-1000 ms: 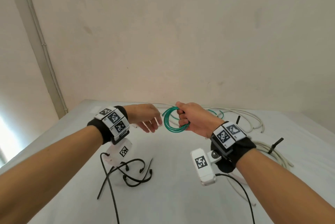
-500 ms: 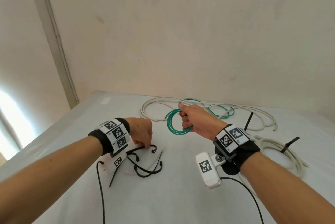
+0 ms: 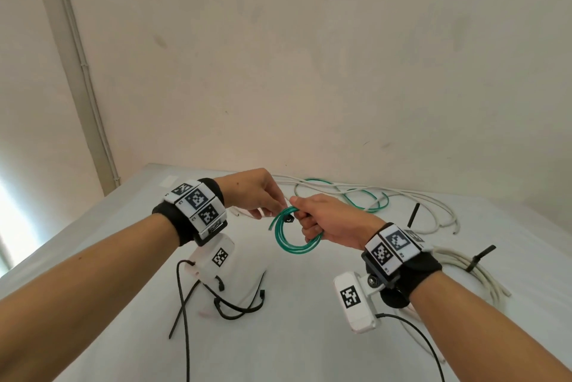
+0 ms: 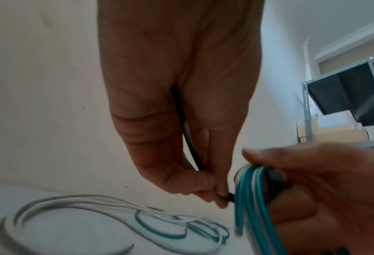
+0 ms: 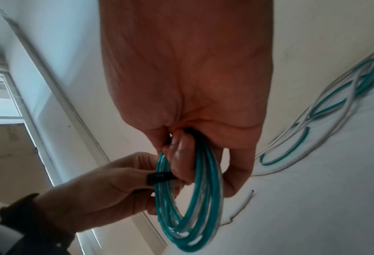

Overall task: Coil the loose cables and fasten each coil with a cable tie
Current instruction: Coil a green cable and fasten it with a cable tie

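Above the table (image 3: 309, 335), our right hand (image 3: 328, 220) grips the green cable coil (image 3: 294, 239) upright with fingers curled through it, seemingly so the loops stay gathered, while our left hand (image 3: 257, 193) pinches a black cable tie (image 5: 158, 177) against its top strands.

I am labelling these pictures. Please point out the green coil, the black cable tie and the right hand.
green coil (image 3: 297, 247), head view, lower arc of the loops.
black cable tie (image 5: 158, 177), right wrist view, its head against the coil.
right hand (image 3: 328, 219), head view, back of the hand.
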